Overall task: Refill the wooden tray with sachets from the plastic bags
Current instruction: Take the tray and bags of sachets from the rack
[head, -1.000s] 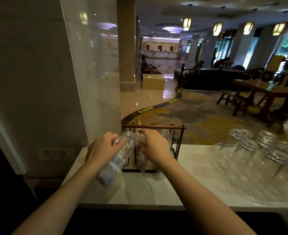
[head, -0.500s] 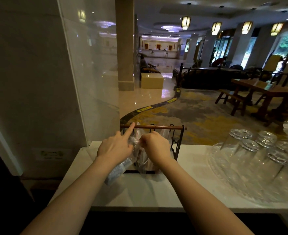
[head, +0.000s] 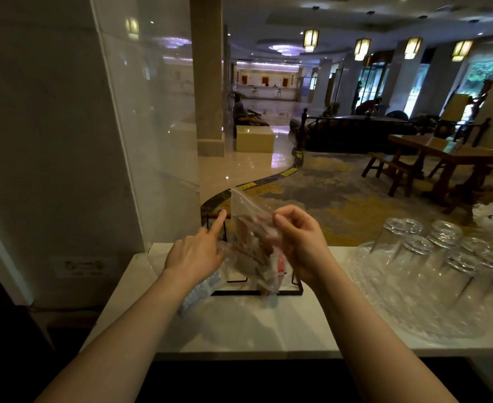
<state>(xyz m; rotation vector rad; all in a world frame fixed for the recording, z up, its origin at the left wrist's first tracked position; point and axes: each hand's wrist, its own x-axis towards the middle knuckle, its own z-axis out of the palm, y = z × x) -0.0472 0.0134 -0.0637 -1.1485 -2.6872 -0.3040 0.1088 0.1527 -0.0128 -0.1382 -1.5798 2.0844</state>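
The right hand has lifted a clear plastic bag of brown sachets up out of the black wire rack; half a second ago both hands were bunched low at the rack with the bags still tucked inside it. The right thumb and fingers now pinch the bag's edge, holding it upright above the white counter, its top corner standing clear of the rack's wooden rail. The left hand has its index finger stretched toward that rail, while the other fingers appear to clutch a second bag of pale blue sachets that hangs below the palm, though blur makes that hold uncertain. To the right, upturned drinking glasses stand on a clear glass tray. The wooden tray to be refilled is not clearly in view. With 1 bag raised, opening it looks like the next step; no sachets have been taken out yet.
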